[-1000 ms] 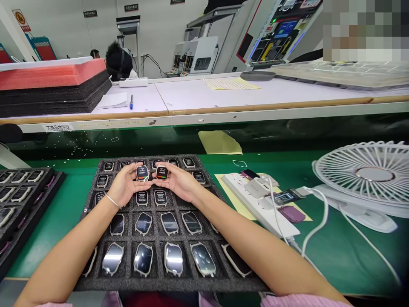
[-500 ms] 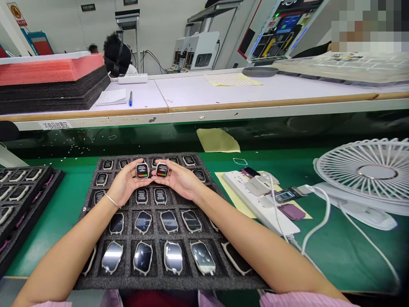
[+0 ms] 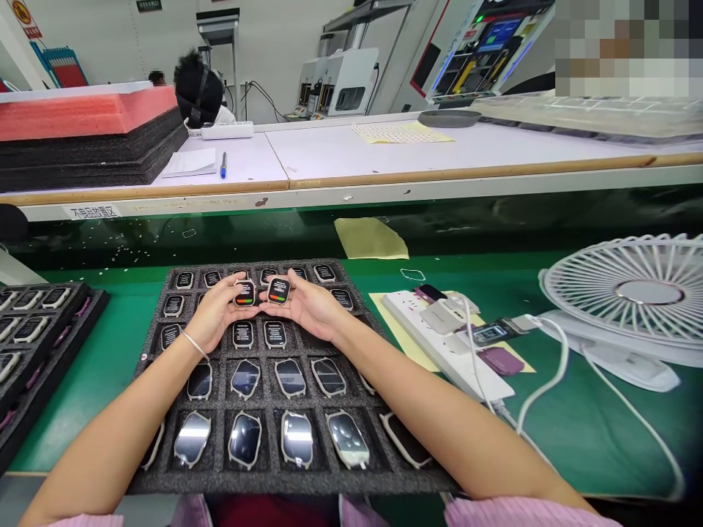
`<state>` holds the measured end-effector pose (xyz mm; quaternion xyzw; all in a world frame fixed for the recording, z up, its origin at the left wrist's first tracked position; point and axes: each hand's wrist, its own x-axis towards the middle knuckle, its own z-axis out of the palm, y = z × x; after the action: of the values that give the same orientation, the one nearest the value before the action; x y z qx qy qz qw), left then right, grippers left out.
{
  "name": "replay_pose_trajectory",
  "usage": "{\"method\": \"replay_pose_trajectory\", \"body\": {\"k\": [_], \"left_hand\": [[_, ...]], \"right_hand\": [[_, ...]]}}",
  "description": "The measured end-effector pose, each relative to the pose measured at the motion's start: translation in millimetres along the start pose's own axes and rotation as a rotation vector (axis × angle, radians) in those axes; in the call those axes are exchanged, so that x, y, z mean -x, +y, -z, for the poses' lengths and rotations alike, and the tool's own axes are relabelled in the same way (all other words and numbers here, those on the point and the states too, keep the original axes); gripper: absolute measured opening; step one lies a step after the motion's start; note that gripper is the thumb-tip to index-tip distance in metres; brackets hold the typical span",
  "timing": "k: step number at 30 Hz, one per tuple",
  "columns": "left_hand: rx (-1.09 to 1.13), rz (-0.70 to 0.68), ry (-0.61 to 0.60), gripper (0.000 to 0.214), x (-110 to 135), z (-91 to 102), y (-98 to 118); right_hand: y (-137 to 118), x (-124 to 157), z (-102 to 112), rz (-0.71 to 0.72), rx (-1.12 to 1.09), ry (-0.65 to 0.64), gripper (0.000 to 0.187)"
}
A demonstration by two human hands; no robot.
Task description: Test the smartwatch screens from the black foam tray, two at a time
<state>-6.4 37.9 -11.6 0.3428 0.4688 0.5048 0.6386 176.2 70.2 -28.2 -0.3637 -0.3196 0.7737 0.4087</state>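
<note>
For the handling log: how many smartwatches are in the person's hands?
2: one smartwatch in the left hand, and another smartwatch in the right hand.

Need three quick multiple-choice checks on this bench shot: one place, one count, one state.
1. Where is the white desk fan?
A) right of the foam tray
B) on the tray
C) left of the tray
2. How many smartwatches do the left hand and right hand hold together?
A) one
B) two
C) four
3. Their screens are:
A) dark
B) lit
C) face-down

1 A: it stands beyond the tray's right side.
2 B: each hand holds one.
3 B: both show red and green.
</note>
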Motion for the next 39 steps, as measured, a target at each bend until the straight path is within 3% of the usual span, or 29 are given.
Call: {"method": "replay_pose_trajectory", "body": {"k": [5, 11, 16, 28, 33, 39], "left_hand": [[-0.034, -0.034, -0.031, 0.045, -0.9, 3.4, -3.9], [-0.12, -0.111, -0.056, 0.07, -3.1, 6.9, -9.7], [-0.128, -0.145, -0.061, 0.076, -4.3, 7.3, -11.1], [-0.199, -0.153, -0.013, 0.072, -0.6, 4.6, -4.4], [-0.188, -0.086, -0.047, 0.068, 8.1, 3.2, 2.3], [-0.206, -0.178, -0.082, 0.064, 8.2, 4.7, -0.1]], "right_hand": [[2.1, -1.3, 3.6, 0.019, 0.033, -0.033, 0.036], [5.5, 0.0, 6.2, 0.062, 0.082, -0.104, 0.017], [7.2, 2.6, 8.0, 0.12, 0.134, -0.164, 0.042], [4.2, 8.2, 7.0, 0.244, 0.289, -0.211, 0.058], [1.8, 10.6, 6.2, 0.239, 0.273, -0.205, 0.053], [-0.7, 11.9, 3.3, 0.188, 0.139, -0.164, 0.041]]}}
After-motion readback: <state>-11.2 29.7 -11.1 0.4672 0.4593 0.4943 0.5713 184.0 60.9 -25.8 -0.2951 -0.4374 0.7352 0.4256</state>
